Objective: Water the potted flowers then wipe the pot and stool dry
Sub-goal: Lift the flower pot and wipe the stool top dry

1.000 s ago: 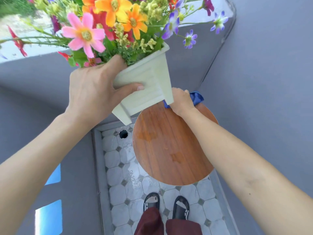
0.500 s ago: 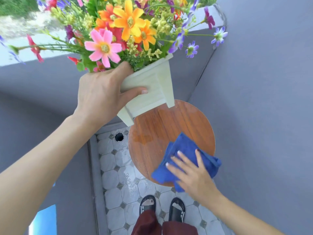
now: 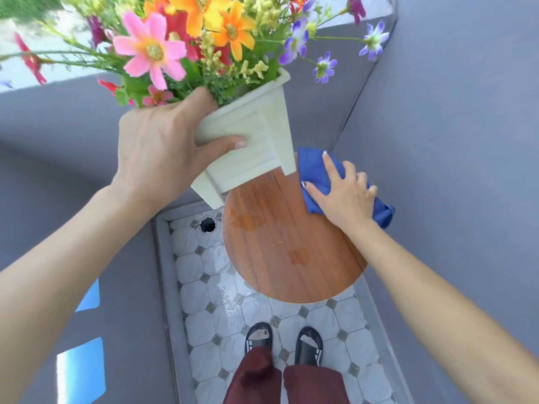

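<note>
Stool [image 3: 291,258] top: wood-grain, reddish brown, smooth semi-gloss, with a few darker wet patches. Pot [image 3: 256,135]: cream, looks plastic, matt, moulded horizontal ribs like planks. Cloth [image 3: 315,173]: blue, soft matt fabric, creased. Flowers [image 3: 180,39]: look like matt fabric petals. Floor [image 3: 215,313]: pale marbled tiles, glossy, wet sheen. Walls [image 3: 466,141]: grey, smooth matt paint. Sandals [image 3: 308,345]: black, slight shine.

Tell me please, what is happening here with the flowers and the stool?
A person is drying a round wooden stool. The left hand holds the white flower pot lifted and tilted above it. The right hand presses a blue cloth on the far right part of the seat. Wet patches are not yet wiped.
</note>
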